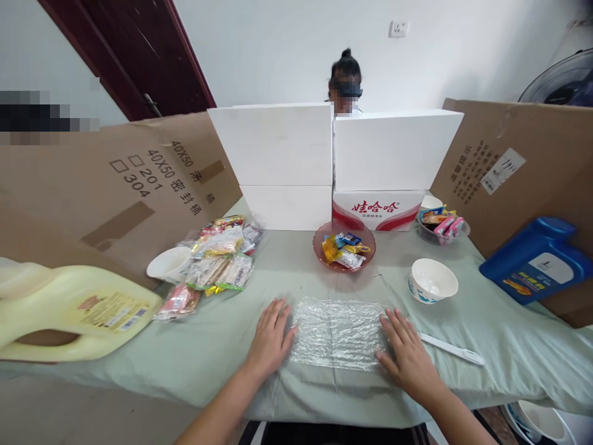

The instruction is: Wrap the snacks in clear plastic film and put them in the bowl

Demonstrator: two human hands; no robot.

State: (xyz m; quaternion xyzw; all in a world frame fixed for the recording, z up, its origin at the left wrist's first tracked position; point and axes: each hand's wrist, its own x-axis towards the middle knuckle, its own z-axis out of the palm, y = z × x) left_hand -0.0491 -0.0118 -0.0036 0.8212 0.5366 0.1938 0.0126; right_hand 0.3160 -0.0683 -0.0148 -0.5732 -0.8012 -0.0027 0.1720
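A crinkled sheet of clear plastic (337, 334) lies flat on the green tablecloth, close to the front edge. My left hand (272, 334) rests at its left side, fingers stretched out and the thumb at the plastic's edge. At the right side my right hand (405, 349) lies with fingers spread, touching that edge. Neither hand grips anything. Just right of my right hand is a white plastic strip-shaped tool (453, 349), partly hidden by the hand. Behind the sheet sits a pink glass bowl (320, 252) with several wrapped snacks in it.
Snack packets (220, 269) pile up at left beside a white bowl (167, 264) and a yellow jug (92, 303). At right are a patterned bowl (433, 281), a snack tub (442, 230) and a blue bottle (540, 259). White boxes (282, 148) and cardboard (180, 167) wall the table; a person sits behind.
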